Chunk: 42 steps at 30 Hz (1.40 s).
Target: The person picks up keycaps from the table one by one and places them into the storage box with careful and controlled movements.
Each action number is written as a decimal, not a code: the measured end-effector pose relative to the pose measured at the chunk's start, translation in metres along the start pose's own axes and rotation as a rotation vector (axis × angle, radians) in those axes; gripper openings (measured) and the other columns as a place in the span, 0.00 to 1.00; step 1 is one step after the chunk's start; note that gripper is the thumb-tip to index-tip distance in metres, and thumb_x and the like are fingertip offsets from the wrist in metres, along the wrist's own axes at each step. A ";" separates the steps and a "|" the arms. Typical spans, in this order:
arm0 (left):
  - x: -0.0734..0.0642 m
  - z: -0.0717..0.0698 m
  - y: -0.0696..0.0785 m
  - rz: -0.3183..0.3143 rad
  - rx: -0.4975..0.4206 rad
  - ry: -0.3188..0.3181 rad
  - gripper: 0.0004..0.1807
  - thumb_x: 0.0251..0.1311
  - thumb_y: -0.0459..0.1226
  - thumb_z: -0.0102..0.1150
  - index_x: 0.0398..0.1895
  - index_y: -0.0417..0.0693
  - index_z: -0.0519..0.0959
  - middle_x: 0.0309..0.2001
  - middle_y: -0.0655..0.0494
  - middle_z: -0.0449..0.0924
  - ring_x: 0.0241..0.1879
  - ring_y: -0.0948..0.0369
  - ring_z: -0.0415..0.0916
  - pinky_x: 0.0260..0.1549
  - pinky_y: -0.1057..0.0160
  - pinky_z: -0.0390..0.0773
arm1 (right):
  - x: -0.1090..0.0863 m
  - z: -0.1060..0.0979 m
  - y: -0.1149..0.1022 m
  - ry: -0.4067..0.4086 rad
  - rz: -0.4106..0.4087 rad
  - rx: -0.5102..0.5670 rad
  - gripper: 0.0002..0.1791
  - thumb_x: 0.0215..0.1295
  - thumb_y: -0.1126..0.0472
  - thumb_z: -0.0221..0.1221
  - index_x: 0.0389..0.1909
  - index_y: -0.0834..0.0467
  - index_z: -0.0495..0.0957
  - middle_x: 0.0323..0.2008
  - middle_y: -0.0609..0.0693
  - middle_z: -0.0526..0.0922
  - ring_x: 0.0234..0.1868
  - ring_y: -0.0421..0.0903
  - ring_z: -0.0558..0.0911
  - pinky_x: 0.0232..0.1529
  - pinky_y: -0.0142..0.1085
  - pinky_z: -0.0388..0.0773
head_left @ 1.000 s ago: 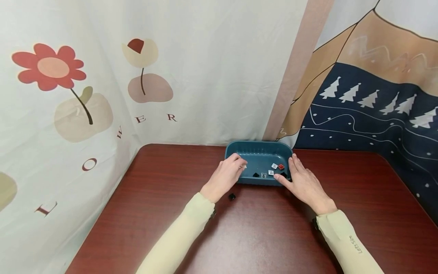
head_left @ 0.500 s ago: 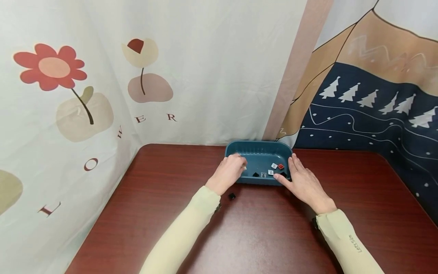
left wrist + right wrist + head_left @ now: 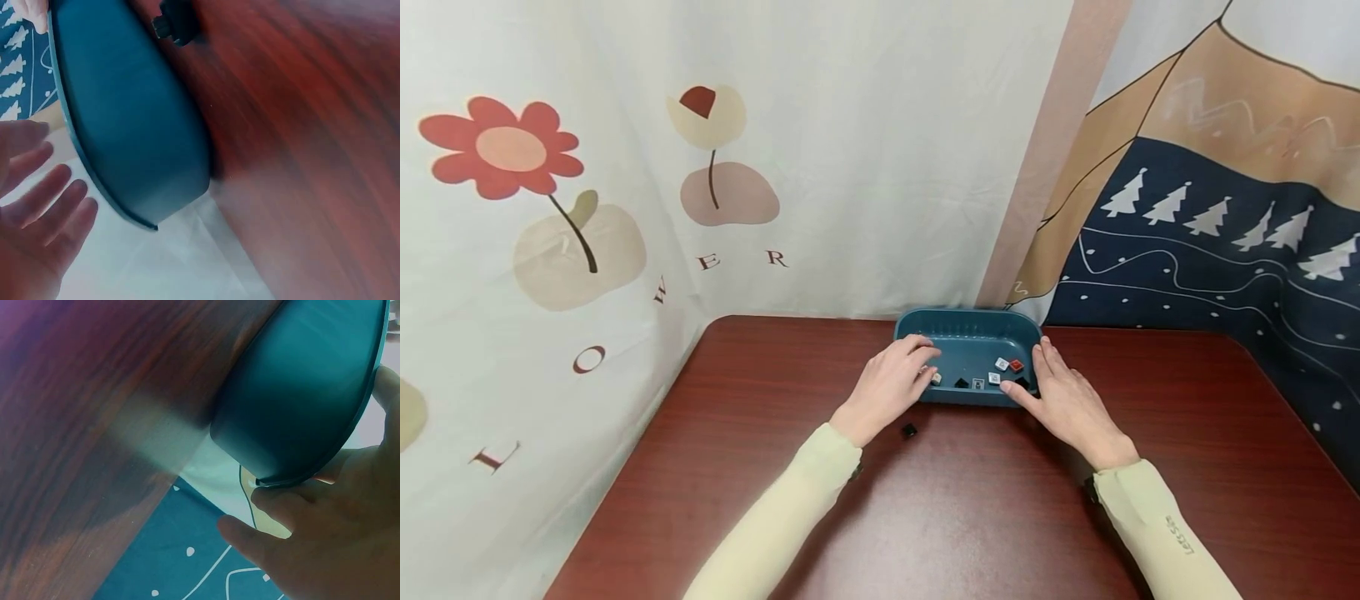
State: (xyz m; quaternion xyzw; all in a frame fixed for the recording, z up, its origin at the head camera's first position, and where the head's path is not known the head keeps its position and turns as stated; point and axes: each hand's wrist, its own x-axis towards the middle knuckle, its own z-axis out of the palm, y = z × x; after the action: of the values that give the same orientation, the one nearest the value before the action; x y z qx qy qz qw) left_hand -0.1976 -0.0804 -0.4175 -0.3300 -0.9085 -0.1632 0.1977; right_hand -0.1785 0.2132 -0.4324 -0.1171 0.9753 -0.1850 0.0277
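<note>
A teal plastic basin (image 3: 970,397) stands at the table's back edge. Inside it lie several small square pieces like keycaps: white ones (image 3: 994,378), a red one (image 3: 1016,365) and black ones (image 3: 961,383). My left hand (image 3: 887,379) hovers at the basin's left end, fingers spread and bent loosely, holding nothing. Just by its thumb lies a whitish piece (image 3: 936,378) in the basin. My right hand (image 3: 1071,404) rests on the right end, thumb on the front rim and straight fingers along the side. A small black piece (image 3: 909,430) lies on the table before the basin.
The brown wooden table (image 3: 970,508) has a light reflection on its front part. White curtain (image 3: 865,167) with flower prints hangs behind and left. Navy and tan cloth (image 3: 1210,258) with tree prints hangs at the right.
My left hand has let go of the whitish piece, which now lies in the basin. Its fingers have spread and the forearm has shifted slightly left. The right hand stays in place.
</note>
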 end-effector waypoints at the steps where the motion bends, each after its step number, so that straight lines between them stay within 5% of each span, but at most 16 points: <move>1: -0.003 -0.002 0.000 0.021 0.004 0.012 0.15 0.67 0.38 0.69 0.55 0.46 0.86 0.58 0.50 0.82 0.56 0.54 0.81 0.51 0.57 0.83 | 0.000 0.000 0.000 -0.002 0.000 0.001 0.61 0.71 0.23 0.45 0.79 0.74 0.47 0.80 0.71 0.43 0.79 0.69 0.50 0.72 0.67 0.53; 8: -0.022 -0.012 0.001 0.145 0.006 0.067 0.17 0.69 0.41 0.67 0.58 0.45 0.84 0.62 0.48 0.80 0.63 0.51 0.76 0.64 0.48 0.72 | -0.001 -0.001 0.001 -0.007 0.001 0.000 0.61 0.71 0.23 0.45 0.79 0.74 0.47 0.81 0.70 0.43 0.79 0.70 0.50 0.72 0.67 0.52; 14: -0.041 -0.017 0.003 0.255 0.045 0.106 0.18 0.67 0.42 0.69 0.57 0.48 0.84 0.58 0.52 0.82 0.58 0.54 0.79 0.59 0.51 0.76 | -0.001 0.000 0.000 -0.006 -0.001 0.000 0.61 0.71 0.23 0.45 0.79 0.73 0.47 0.81 0.70 0.43 0.79 0.69 0.50 0.72 0.67 0.52; 18: -0.052 -0.019 0.004 0.303 0.066 0.076 0.18 0.66 0.46 0.69 0.56 0.50 0.85 0.56 0.54 0.83 0.55 0.57 0.80 0.53 0.56 0.79 | -0.001 0.000 0.000 -0.003 -0.003 -0.002 0.62 0.70 0.23 0.45 0.79 0.73 0.47 0.81 0.70 0.43 0.79 0.69 0.50 0.72 0.67 0.52; 29: -0.071 -0.021 0.000 0.389 0.089 -0.120 0.24 0.66 0.55 0.67 0.59 0.55 0.84 0.60 0.58 0.81 0.57 0.57 0.80 0.55 0.56 0.77 | -0.001 0.000 -0.001 -0.007 0.004 0.002 0.62 0.70 0.22 0.45 0.79 0.73 0.47 0.81 0.70 0.43 0.79 0.69 0.49 0.72 0.68 0.52; 42: -0.074 -0.017 0.001 0.293 0.128 -0.453 0.33 0.69 0.63 0.56 0.71 0.60 0.76 0.70 0.53 0.73 0.65 0.53 0.75 0.57 0.51 0.78 | 0.000 0.000 0.000 -0.012 0.007 0.005 0.61 0.71 0.23 0.46 0.80 0.73 0.47 0.81 0.70 0.42 0.79 0.69 0.49 0.72 0.68 0.52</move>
State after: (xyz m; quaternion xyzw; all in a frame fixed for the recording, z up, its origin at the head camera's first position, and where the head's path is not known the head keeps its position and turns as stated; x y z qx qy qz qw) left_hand -0.1408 -0.1264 -0.4370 -0.4730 -0.8805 0.0028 0.0312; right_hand -0.1783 0.2134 -0.4327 -0.1149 0.9751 -0.1867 0.0345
